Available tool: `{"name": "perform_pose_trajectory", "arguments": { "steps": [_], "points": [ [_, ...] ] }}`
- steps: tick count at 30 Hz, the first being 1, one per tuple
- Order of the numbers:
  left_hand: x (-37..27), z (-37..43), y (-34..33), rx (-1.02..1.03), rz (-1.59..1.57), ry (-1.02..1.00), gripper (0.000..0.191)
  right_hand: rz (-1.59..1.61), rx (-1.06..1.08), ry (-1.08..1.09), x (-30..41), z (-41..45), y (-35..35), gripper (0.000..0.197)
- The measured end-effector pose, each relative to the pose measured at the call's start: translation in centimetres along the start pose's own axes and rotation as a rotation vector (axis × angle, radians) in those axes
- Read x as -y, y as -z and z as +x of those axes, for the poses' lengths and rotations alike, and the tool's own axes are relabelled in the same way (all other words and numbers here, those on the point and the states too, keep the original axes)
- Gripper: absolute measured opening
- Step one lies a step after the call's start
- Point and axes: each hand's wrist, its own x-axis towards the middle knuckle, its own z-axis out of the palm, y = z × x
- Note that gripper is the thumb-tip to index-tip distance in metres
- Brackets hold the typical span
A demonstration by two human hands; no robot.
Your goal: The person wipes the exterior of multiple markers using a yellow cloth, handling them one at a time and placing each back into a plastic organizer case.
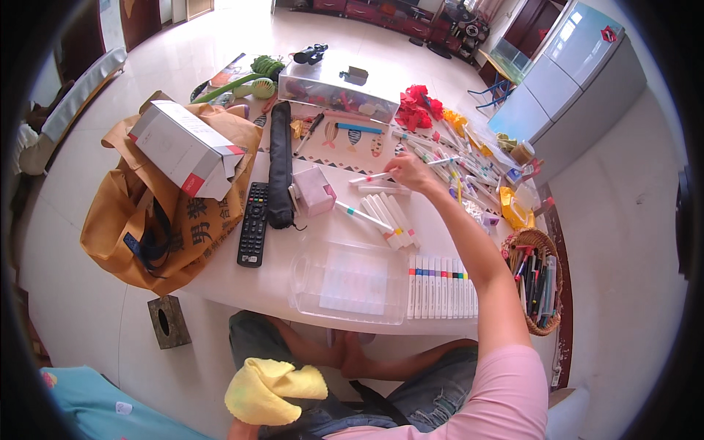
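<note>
My right hand (410,170) is stretched over the table, its fingers pinching the end of a white marker pen with a reddish band (367,179). Just below lies another white marker (385,190). A fanned group of white markers (388,217) rests nearer to me, crossed by one with a green band (363,216). Low in the view, a yellow cloth (275,388) covers most of my left hand (243,430), which holds it above my lap. A clear plastic case (352,283) lies by the table's near edge, beside a neat row of markers with coloured bands (440,286).
Loose markers (478,165) are heaped at the right, near a wicker basket of pens (555,297). On the left are a brown bag (115,220), a white box (179,146), a remote control (253,225) and a black folded umbrella (280,165). A clear bin (338,96) stands behind.
</note>
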Motion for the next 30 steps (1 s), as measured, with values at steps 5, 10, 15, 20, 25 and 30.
{"name": "perform_pose_trajectory", "arguments": {
  "steps": [5, 10, 15, 20, 25, 30],
  "points": [
    [-0.4, -0.4, -0.9, -0.005, -0.127, 0.01, 0.036, -0.286, 0.011, -0.041, -5.3, -1.6, 1.0, 0.018],
    [-0.1, 0.3, -0.9, -0.005, 0.07, -0.034, 0.036, -0.191, -0.123, 0.265, -3.8, -4.3, 0.4, 0.013],
    [-1.3, 0.2, -2.9, -0.022, 0.213, -0.021, 0.03, -0.473, -0.385, -0.012, -3.9, -7.7, 1.9, 0.019],
    [-3.7, 1.4, -6.7, 0.035, 1.106, -0.418, 0.033, 0.21, -0.007, 0.044, 7.3, -10.9, 1.1, 0.018],
    [-6.5, 2.7, -15.1, 0.073, 1.408, -0.821, 0.027, -0.196, -0.318, 0.242, 11.8, -12.6, -1.4, 0.015],
    [-6.2, 3.9, -19.3, 0.053, 1.561, -0.644, 0.025, 0.368, -0.165, -0.121, 14.6, -17.1, 4.2, 0.018]
  ]
}}
